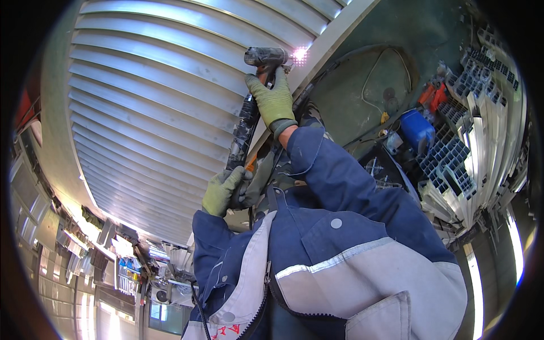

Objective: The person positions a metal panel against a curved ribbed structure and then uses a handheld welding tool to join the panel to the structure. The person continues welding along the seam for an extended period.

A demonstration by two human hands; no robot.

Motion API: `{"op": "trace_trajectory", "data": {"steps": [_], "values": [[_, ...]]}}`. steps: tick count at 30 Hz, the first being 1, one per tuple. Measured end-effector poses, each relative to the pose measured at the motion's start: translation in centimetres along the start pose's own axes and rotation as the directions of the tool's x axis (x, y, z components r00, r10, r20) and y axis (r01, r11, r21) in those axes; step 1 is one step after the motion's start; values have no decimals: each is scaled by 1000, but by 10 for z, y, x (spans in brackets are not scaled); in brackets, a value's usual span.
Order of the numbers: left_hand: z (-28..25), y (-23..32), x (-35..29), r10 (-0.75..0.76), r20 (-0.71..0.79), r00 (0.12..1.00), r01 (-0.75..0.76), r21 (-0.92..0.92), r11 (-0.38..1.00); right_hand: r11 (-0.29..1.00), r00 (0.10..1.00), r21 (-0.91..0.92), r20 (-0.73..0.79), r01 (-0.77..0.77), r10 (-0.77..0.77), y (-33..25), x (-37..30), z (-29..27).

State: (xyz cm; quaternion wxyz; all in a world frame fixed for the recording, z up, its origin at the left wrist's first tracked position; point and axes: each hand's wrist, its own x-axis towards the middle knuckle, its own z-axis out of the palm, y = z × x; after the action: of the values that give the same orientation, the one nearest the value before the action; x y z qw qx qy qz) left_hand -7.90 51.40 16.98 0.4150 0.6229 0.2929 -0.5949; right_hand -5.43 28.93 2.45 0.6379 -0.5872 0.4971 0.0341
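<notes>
A welding gun (264,55), its head wrapped in black tape, points right at a bright pinkish-white glow (300,55). That glow sits where the slatted metal panel (147,107) meets its flat side rail (341,35). My right hand (273,101), in a yellow-green glove, is closed round the gun's grip just below the head. From there a thick black-taped hose (242,133) runs down toward me. My left hand (225,190), gloved alike, is closed round the hose's lower stretch. An orange piece (251,162) shows beside it.
At right, a blue plastic jug (417,130) stands near orange-red items (433,96) and stacks of metal grid pieces and light-coloured strips (479,141). A thin cable (365,79) loops over the green surface beyond the rail. Cluttered shelves (122,266) stand at lower left.
</notes>
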Motion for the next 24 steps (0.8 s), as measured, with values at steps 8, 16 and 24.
{"op": "trace_trajectory", "data": {"steps": [8, 16, 24], "values": [[-3, -4, -1, -20, -2, 1000, 20, -14, 1000, 1000, 1000, -17, -5, -23, 23, 0, -4, 1], [-5, -1, -7, -48, 7, 999, 48, -3, 999, 997, 998, -42, -12, -59, 58, 1, -10, 3], [-13, -9, -9, -35, 14, 999, 35, -16, 999, 999, 999, -24, -1, -42, 42, 6, -16, 6]]}}
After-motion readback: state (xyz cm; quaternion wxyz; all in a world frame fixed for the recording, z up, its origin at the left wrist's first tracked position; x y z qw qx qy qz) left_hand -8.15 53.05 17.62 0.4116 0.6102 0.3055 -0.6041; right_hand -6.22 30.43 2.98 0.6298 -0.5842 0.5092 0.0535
